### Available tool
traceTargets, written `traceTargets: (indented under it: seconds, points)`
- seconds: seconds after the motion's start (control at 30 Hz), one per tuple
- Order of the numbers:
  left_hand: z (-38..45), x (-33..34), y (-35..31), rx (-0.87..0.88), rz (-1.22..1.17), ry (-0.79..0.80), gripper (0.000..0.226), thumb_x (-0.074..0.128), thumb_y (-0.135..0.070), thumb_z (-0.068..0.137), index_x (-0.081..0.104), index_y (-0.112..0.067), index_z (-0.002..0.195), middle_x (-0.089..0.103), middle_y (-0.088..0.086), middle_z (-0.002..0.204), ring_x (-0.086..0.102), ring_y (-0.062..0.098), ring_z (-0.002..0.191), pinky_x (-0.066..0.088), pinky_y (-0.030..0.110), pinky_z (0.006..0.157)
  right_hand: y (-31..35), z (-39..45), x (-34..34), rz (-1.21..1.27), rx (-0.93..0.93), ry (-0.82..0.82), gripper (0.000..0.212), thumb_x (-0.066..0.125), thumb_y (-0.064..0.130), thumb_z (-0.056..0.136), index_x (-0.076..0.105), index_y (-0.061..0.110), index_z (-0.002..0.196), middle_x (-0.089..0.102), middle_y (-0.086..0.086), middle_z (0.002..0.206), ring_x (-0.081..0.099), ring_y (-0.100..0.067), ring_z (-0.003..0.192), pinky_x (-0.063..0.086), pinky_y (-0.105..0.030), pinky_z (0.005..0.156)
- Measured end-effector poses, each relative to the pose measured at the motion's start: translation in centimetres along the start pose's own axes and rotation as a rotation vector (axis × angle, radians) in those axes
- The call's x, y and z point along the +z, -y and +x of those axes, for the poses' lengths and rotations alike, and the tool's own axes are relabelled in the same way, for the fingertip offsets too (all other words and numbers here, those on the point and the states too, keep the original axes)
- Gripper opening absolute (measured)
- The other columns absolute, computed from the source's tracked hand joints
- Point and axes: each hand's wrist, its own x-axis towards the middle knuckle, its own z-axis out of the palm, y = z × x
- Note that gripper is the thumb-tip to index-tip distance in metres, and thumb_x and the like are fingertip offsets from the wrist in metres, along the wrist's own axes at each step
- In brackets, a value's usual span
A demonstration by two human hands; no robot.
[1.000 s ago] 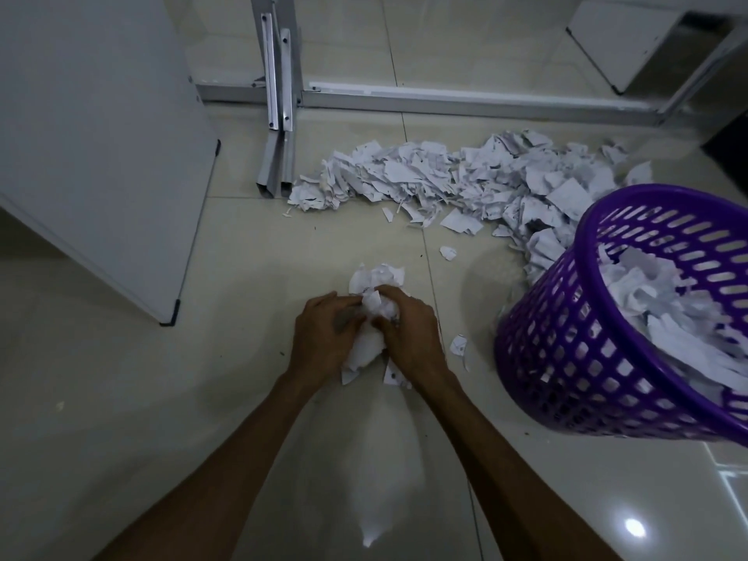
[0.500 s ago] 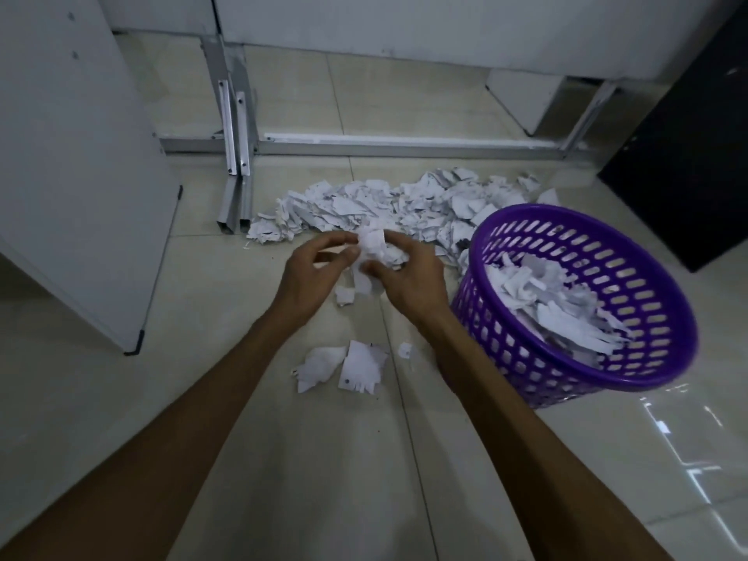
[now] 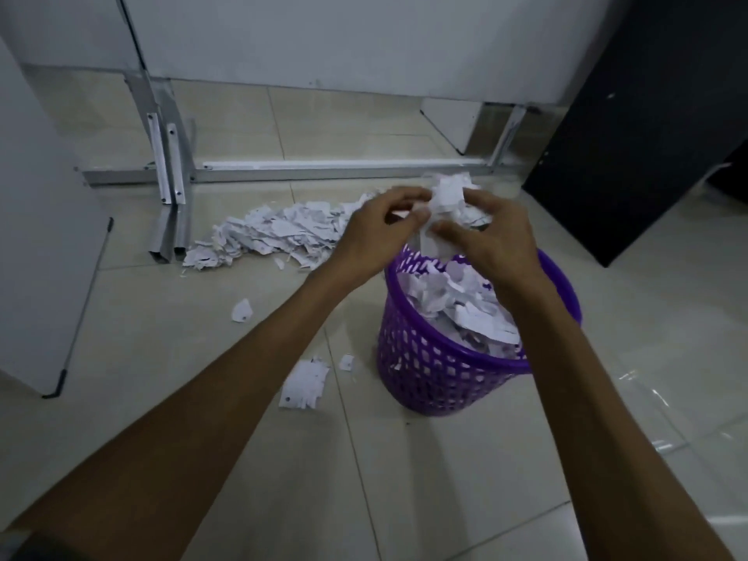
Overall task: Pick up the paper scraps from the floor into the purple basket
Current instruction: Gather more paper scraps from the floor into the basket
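My left hand (image 3: 380,232) and my right hand (image 3: 496,240) together clutch a bunch of white paper scraps (image 3: 447,200) right above the far rim of the purple basket (image 3: 429,374). The basket stands upright on the tiled floor and holds many scraps. A long pile of scraps (image 3: 275,232) lies on the floor to the left behind the basket. Loose scraps lie nearer me: one clump (image 3: 305,384) beside the basket's left side, a tiny piece (image 3: 346,362) and a single scrap (image 3: 242,310) further left.
A metal frame with a floor rail (image 3: 336,170) runs behind the pile. A white board (image 3: 44,244) leans at the left, a dark panel (image 3: 647,127) stands at the right. A white wall panel fills the back.
Both hands lifted the bunch of scraps from the floor and carried it right, over the basket. A few pieces dropped and stayed on the floor. The camera view rose.
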Motion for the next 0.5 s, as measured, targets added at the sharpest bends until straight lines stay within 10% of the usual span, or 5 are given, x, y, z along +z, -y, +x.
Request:
traceTargets:
  seconds: [0.2,0.4,0.5]
  points:
    - [-2.3,3.0,2.5,0.039,0.261,0.038,0.04,0.068,-0.017,0.089,0.063,-0.031,0.125,0.05,0.001,0.139,0.042,0.017,0.13,0.034,0.033,0.108,-3.2,-1.4,-3.4,-0.401,0.341,0.429,0.066,0.081,0.033,0.079,0.053,0.032,0.138,0.045,-0.006,0.146,0.06,-0.025,0.108,0.061,-0.038,0.074]
    - [-2.4,3.3,3.1,0.058,0.298,-0.005,0.035,0.061,-0.01,0.093,0.062,-0.022,0.125,0.046,0.002,0.143,0.036,0.018,0.135,0.027,0.026,0.108,-4.7,-1.6,-3.4,-0.671,0.102,0.097,0.055,0.073,0.051,0.082,0.059,0.035,0.132,0.046,-0.003,0.15,0.051,-0.023,0.128,0.047,-0.038,0.097]
    - [-2.4,3.3,3.4,0.071,0.296,-0.012,0.029,0.06,-0.01,0.094,0.066,-0.02,0.12,0.049,0.001,0.14,0.038,0.014,0.133,0.027,0.019,0.105,-4.9,-1.2,-2.2,-0.573,0.017,0.257,0.06,0.065,0.049,0.089,0.046,0.035,0.144,0.013,-0.008,0.165,0.023,-0.031,0.148,0.029,-0.05,0.116]
